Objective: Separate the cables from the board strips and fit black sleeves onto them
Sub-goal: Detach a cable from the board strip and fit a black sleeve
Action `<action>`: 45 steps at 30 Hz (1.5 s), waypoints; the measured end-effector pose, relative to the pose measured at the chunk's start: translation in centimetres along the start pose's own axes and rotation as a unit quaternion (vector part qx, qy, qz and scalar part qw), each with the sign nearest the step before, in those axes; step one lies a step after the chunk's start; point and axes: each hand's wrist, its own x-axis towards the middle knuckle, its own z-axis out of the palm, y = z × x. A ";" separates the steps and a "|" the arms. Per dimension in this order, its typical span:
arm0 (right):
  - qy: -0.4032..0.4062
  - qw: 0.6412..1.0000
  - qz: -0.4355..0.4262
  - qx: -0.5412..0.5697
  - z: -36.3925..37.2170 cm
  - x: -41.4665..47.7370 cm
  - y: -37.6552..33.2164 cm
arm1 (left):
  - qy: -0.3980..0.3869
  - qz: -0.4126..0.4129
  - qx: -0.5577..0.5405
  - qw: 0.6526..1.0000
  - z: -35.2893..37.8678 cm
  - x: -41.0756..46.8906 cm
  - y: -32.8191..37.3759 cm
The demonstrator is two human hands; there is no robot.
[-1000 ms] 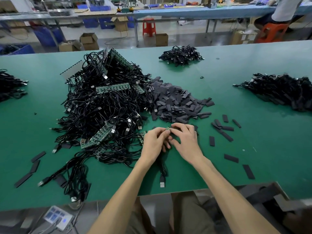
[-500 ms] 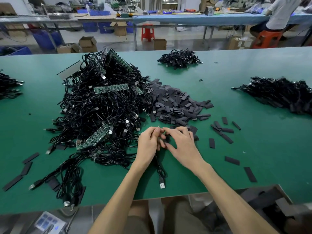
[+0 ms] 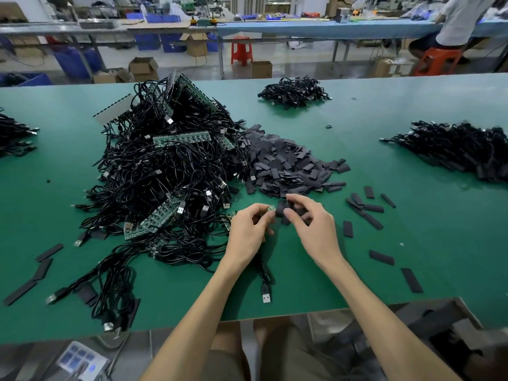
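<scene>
My left hand pinches the small green board end of a black cable whose USB plug lies near the table's front edge. My right hand pinches a black sleeve right beside that board end. A big tangle of black cables with green board strips fills the left middle of the green table. A heap of black sleeves lies just behind my hands.
Loose sleeves are scattered right of my hands and at the left front. Finished cable piles sit at the far right, back centre and far left. A cardboard box stands below the table's front right edge.
My hands have drawn slightly apart. The right hand now holds a sleeve up next to the board end pinched by the left hand.
</scene>
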 end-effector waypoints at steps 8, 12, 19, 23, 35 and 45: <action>-0.018 0.999 0.021 0.035 0.1 0.0 -0.1 | -0.038 0.015 -0.004 0.999 -0.2 0.0 -0.1; -0.013 0.993 0.055 0.105 -0.3 0.1 0.3 | -0.041 0.017 -0.006 0.999 -0.1 0.0 -0.2; -0.039 0.975 0.087 0.199 -0.4 -0.1 0.4 | -0.035 0.014 -0.001 0.999 -0.2 0.0 -0.2; -0.063 0.981 0.082 0.163 -0.5 0.1 0.7 | -0.036 0.011 0.001 0.999 -0.1 -0.1 -0.2; -0.036 0.968 0.101 0.225 -0.3 0.1 0.4 | -0.040 0.024 -0.036 0.998 -0.2 -0.5 0.4; -0.048 0.965 0.093 0.240 -0.5 0.0 0.3 | -0.060 0.025 0.007 0.998 -0.1 -0.5 0.4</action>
